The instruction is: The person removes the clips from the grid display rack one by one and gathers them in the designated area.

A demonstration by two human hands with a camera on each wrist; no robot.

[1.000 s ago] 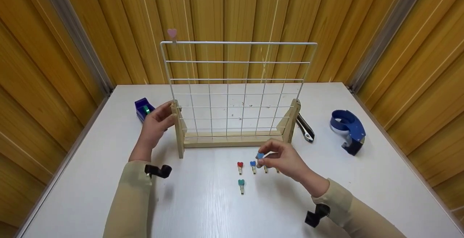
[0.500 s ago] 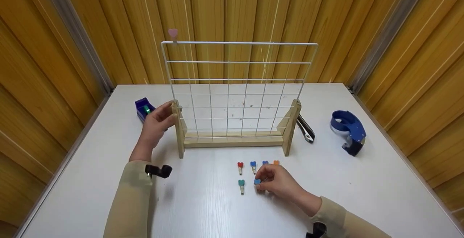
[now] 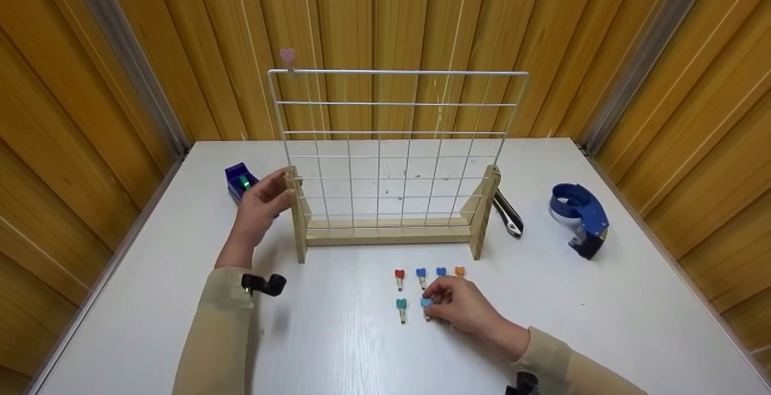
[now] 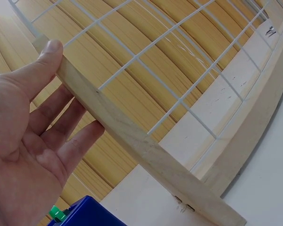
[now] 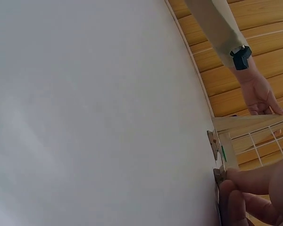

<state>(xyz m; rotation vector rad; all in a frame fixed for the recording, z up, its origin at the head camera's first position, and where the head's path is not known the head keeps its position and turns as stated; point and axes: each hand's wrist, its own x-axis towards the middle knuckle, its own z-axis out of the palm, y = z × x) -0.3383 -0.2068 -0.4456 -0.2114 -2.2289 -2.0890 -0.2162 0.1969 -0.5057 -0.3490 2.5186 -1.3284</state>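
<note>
My left hand point(image 3: 262, 205) grips the left wooden upright point(image 4: 113, 122) of a white wire-grid stand, thumb on one side and fingers on the other. On the table in front of the stand, my right hand point(image 3: 467, 307) pinches a mini clothespin point(image 3: 426, 303) with a light blue heart; part of it is hidden by the fingers. Left of it lies a clothespin with a teal heart point(image 3: 402, 304). Behind these two lie clothespins with a red heart point(image 3: 400, 274), blue hearts point(image 3: 421, 273) and an orange heart point(image 3: 459, 271). A clothespin with a pink heart point(image 3: 287, 55) sits on the grid's top wire.
A dark blue tape dispenser point(image 3: 234, 177) stands behind my left hand. Right of the stand lie a black utility knife point(image 3: 509, 213) and a blue tape dispenser point(image 3: 587, 214). Wood-patterned walls point(image 3: 397, 15) enclose the white table point(image 3: 337, 335) at the back and sides.
My right hand has carried the light blue heart clothespin down and toward the front, to beside the teal one. The left hand has stayed on the upright.
</note>
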